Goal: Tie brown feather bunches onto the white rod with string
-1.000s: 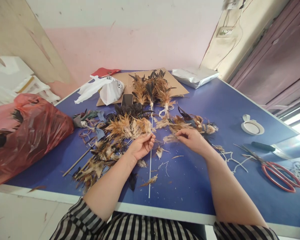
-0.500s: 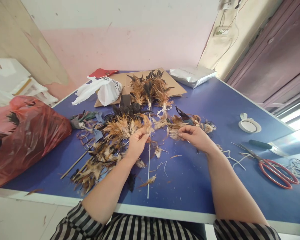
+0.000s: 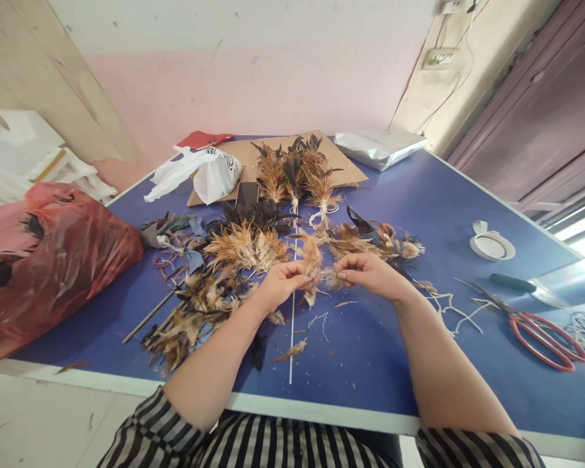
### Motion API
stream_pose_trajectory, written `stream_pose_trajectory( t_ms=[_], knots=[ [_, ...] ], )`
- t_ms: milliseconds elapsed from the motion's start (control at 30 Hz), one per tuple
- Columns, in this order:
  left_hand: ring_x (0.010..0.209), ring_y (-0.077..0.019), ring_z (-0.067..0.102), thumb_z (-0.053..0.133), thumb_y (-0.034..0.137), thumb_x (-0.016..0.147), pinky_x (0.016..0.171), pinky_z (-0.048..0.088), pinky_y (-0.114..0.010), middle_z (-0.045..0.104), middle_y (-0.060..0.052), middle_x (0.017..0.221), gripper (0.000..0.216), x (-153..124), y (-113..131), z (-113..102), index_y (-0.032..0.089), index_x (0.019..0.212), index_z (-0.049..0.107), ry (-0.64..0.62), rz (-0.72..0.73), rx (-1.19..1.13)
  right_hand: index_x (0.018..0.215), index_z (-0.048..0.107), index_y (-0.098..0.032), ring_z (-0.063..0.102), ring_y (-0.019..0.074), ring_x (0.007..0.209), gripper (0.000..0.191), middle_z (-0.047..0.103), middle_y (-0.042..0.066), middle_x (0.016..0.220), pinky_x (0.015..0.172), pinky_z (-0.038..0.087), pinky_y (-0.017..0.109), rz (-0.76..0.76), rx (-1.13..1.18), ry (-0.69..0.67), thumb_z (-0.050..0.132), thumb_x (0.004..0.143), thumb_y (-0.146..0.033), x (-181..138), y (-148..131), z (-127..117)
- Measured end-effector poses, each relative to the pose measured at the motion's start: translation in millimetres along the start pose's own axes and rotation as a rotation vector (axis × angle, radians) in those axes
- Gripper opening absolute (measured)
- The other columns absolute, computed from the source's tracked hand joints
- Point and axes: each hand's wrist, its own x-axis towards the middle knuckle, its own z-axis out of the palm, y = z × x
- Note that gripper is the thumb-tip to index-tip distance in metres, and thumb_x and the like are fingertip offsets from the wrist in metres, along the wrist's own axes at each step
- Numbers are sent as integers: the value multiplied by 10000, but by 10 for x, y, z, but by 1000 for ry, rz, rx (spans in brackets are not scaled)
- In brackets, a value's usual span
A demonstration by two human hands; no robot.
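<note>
Tan feathers [image 3: 313, 259] sit pinched in both grips, left hand [image 3: 277, 287] and right hand [image 3: 370, 273] closed on them.

Left of the feather pile [image 3: 238, 250] sat the bag [image 3: 58, 260], behind it the cardboard [image 3: 344, 170], just right of it the feather tuft [image 3: 313, 260], far right the scissors [image 3: 507, 313]

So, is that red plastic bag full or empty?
Not empty: the red plastic bag bulges at the blue table's left edge, dark feathers showing through it.
</note>
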Motion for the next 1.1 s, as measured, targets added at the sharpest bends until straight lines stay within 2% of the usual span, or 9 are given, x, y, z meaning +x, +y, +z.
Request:
stream_pose_trajectory(
  t_ms=[100, 300, 367, 567, 733, 867, 1100],
  knots=[
    [638, -122, 559, 684, 292, 637, 635, 440, -236, 606, -25, 650, 184, 4, -34, -9, 130, 617, 600, -6, -15, 0, 779, 587, -152, 499, 91, 560, 201, 567, -11, 634, 549, 410, 231, -6, 18, -11, 586, 702, -337, 5, 7, 2],
    [673, -136, 593, 680, 271, 659, 658, 457, -261, 648, -67, 751, 196, -10, -70, -33, 112, 771, 655, -155, -127, -144, 771, 585, -145, 493, 85, 549, 187, 557, -19, 617, 542, 405, 230, -36, 93, -31, 599, 709, -321, 15, 23, 37],
    [682, -134, 604, 684, 252, 660, 658, 460, -252, 657, -78, 761, 207, -14, -77, -32, 105, 804, 663, -169, -163, -217, 778, 586, -143, 490, 84, 546, 197, 552, -20, 612, 540, 405, 231, -43, 103, -31, 601, 711, -328, 22, 33, 53],
    [636, -109, 620, 697, 185, 651, 621, 488, -187, 664, -88, 716, 175, 9, -81, -44, 72, 781, 669, -61, -247, -352, 787, 582, -144, 488, 84, 540, 203, 549, -24, 612, 541, 403, 231, -28, 78, 12, 601, 702, -328, 36, 65, 29],
    [640, -76, 619, 644, 132, 695, 582, 493, -128, 670, -68, 739, 83, 91, -81, -129, 85, 758, 671, 144, -193, -470, 785, 595, -151, 503, 99, 530, 200, 568, -19, 589, 529, 396, 229, 33, -43, 133, 591, 691, -327, 20, 77, -56],
    [642, -88, 626, 646, 147, 695, 558, 498, -134, 676, -83, 755, 110, 122, -88, -135, 78, 776, 671, 251, -219, -361, 758, 611, -165, 560, 127, 587, 151, 615, -4, 625, 584, 427, 242, 26, -153, 132, 572, 684, -290, -2, 9, -33],
    [618, -133, 631, 720, 261, 601, 570, 496, -200, 677, -94, 681, 245, 54, -111, -8, 70, 746, 672, 153, -243, -58, 704, 630, -184, 556, 129, 588, 126, 626, -14, 617, 575, 411, 236, -41, -410, 73, 516, 698, -238, 4, -76, 134]
  ],
)
